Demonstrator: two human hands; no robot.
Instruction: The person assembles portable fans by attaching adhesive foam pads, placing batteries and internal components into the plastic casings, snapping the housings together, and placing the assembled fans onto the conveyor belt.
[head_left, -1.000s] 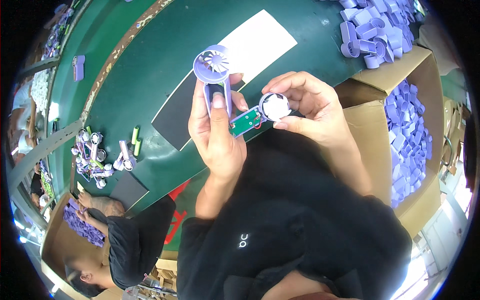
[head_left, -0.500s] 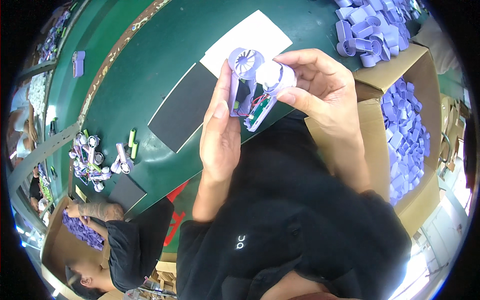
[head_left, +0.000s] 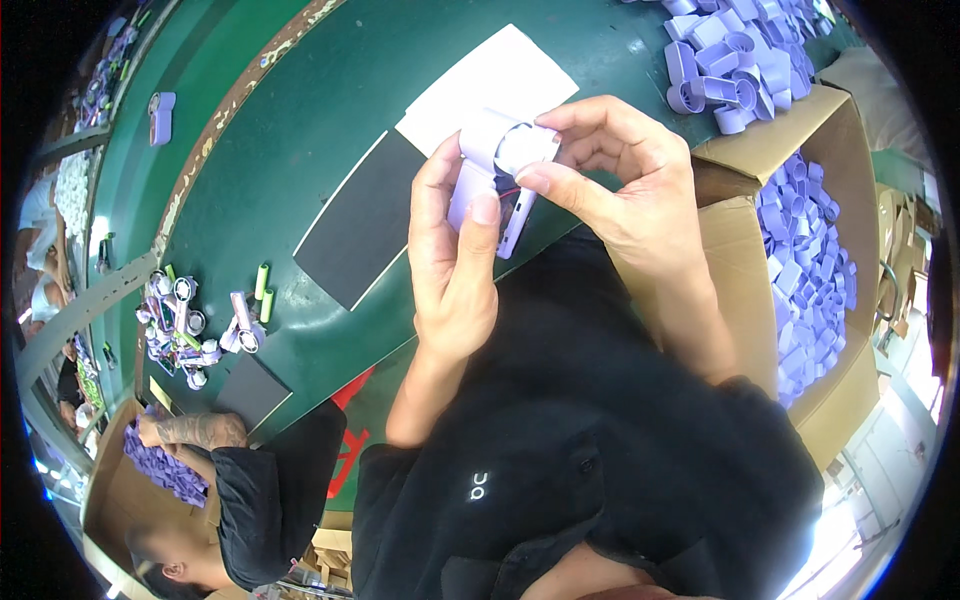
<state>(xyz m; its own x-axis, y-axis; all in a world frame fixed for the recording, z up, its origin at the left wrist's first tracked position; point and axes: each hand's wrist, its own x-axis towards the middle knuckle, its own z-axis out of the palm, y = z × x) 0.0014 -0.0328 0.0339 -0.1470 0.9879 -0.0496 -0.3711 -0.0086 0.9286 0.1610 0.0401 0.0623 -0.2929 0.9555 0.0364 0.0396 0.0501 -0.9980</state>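
My left hand (head_left: 452, 265) grips a pale purple half shell (head_left: 483, 138) of a small handheld fan between thumb and fingers. My right hand (head_left: 638, 185) pinches the other half by its head, around a white round fan part (head_left: 525, 150). This second half (head_left: 516, 228) has small port openings on its narrow edge. Both halves lie side by side and touch or nearly touch at the heads. A gap runs between the handles, with a bit of wiring inside. My fingers hide parts of both. Beneath them on the green table lies a white sheet (head_left: 500, 75).
A black sheet (head_left: 360, 220) lies left of the white one. Purple shells heap (head_left: 740, 65) at the far right, above a cardboard box (head_left: 735, 240) of more shells. Fan assemblies with green cells (head_left: 185, 325) sit at left. A co-worker's arm (head_left: 205, 430) reaches into another box.
The two halves have turned and come closer together, so the shell's slotted grille and the green circuit board no longer show. Both hands keep their hold.
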